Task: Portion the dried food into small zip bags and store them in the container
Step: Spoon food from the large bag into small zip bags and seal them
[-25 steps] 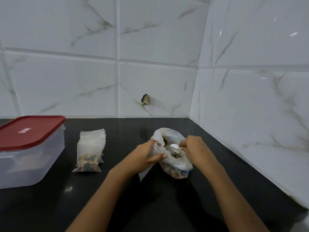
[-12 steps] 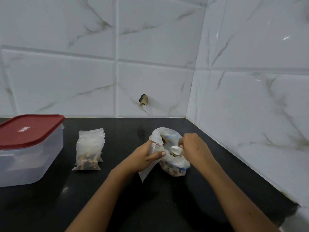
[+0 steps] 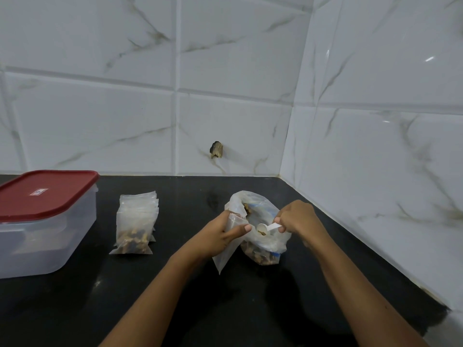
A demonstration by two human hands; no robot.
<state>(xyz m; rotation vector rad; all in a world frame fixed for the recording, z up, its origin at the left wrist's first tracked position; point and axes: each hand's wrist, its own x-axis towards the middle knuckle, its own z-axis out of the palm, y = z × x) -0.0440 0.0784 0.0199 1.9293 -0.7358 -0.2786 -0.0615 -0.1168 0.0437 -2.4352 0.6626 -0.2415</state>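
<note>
A large clear bag of brown dried food [image 3: 263, 249] stands open on the black counter. My left hand [image 3: 220, 236] pinches a small empty zip bag [image 3: 224, 256] beside the big bag's mouth. My right hand [image 3: 298, 219] grips the handle of a small white scoop [image 3: 265, 227], whose bowl carries some dried food above the big bag's opening, close to the small bag. To the left lies a stack of filled small zip bags [image 3: 135, 224]. The clear container with a red lid [image 3: 42, 221] sits shut at the far left.
The black counter [image 3: 175, 296] ends at white tiled walls behind and to the right. A small dark chipped spot [image 3: 216, 149] marks the back wall. The counter's right edge runs diagonally close to my right arm.
The scoop has risen out of the big bag with food in it and moved toward the small bag. My left hand keeps the same hold.
</note>
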